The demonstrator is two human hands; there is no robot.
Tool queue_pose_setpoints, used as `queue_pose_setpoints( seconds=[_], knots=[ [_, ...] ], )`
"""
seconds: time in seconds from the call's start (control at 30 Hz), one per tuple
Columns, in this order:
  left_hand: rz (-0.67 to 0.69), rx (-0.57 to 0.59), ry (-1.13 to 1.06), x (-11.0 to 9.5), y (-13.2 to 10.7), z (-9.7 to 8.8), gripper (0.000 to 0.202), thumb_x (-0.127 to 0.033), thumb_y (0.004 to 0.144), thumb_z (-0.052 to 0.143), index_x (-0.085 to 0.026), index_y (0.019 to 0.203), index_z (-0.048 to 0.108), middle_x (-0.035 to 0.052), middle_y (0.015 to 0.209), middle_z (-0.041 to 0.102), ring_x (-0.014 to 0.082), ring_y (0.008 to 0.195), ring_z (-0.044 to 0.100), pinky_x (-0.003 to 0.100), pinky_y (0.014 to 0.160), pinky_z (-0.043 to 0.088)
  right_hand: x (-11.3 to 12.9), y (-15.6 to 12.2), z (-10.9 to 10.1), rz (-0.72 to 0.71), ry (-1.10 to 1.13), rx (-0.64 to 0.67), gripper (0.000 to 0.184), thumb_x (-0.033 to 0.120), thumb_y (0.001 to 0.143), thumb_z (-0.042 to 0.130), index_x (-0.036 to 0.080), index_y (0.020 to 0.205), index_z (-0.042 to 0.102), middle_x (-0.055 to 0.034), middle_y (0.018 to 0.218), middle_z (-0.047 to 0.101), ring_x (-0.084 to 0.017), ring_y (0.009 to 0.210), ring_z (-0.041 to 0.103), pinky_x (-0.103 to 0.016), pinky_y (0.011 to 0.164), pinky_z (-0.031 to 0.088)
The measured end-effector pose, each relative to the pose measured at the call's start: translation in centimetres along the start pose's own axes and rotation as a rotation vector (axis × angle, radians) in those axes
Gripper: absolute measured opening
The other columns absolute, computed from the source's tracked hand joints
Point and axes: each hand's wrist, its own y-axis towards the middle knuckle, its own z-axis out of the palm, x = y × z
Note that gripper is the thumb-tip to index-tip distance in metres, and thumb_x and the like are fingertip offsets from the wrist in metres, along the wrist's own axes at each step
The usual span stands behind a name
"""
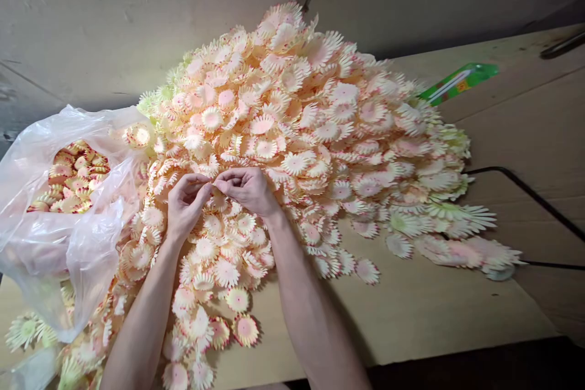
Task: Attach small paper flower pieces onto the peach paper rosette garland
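A large heap of cream and pale pink flower-shaped petal discs point(292, 128) with fringed, red-tipped edges covers the table's middle. Over the front of this heap, my left hand point(185, 202) is closed, thumb and fingers pinched together. Close against it, my right hand point(249, 190) makes a pinch too, so that the fingertips of both hands nearly meet. Whatever lies between the fingertips is too small to make out. Below the hands, several loose petal discs point(245, 329) lie flat on the tabletop, some yellow with red edges.
To the left lies an opened clear plastic bag point(31, 152) holding more compact petal pieces point(75, 177). A green packet point(461, 84) sticks out at the heap's back right. A black cable point(532, 192) runs along the right. Behind the wooden table point(411, 323) stands a grey wall point(137, 24).
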Motion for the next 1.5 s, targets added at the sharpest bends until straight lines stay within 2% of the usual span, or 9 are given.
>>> queue_pose_setpoints(
  seconds=[0.17,0.9,1.27,1.5],
  knots=[
    [0.004,0.014,-0.001,0.16,0.05,-0.02,0.02,-0.032,0.079,0.072,-0.016,0.088,0.063,0.0011,0.075,0.067,0.0066,0.06,0.06,0.016,0.055,0.047,0.32,-0.09,-0.02,0.04,0.019,0.025,0.028,0.038,0.073,0.072,0.01,0.079,0.073,0.0049,0.047,0.048,-0.005,0.043,0.036,-0.021,0.042,0.028],
    [-0.011,0.047,-0.022,0.07,-0.05,-0.04,0.02,-0.032,0.079,0.072,-0.017,0.089,0.063,0.0018,0.075,0.068,0.0081,0.062,0.062,0.017,0.055,0.047,0.68,-0.24,-0.36,0.042,0.03,0.059,0.028,0.038,0.071,0.075,0.012,0.08,0.074,0.0054,0.046,0.049,-0.005,0.041,0.037,-0.021,0.041,0.03],
    [-0.005,0.044,-0.014,0.06,0.01,-0.24,0.019,-0.036,0.082,0.068,-0.019,0.09,0.065,0.0009,0.077,0.066,0.0075,0.061,0.059,0.019,0.058,0.05,0.5,-0.25,-0.27,0.038,0.029,0.039,0.025,0.037,0.073,0.072,0.012,0.077,0.072,0.0067,0.047,0.043,-0.005,0.042,0.032,-0.021,0.042,0.026],
    [-0.019,0.032,-0.023,-0.14,0.02,0.03,0.022,-0.035,0.077,0.073,-0.018,0.088,0.063,0.0007,0.079,0.066,0.0073,0.062,0.06,0.017,0.057,0.05,0.43,-0.27,-0.25,0.03,0.023,0.051,0.025,0.037,0.074,0.071,0.012,0.077,0.071,0.0068,0.048,0.042,-0.005,0.044,0.031,-0.021,0.042,0.024]
  ],
)
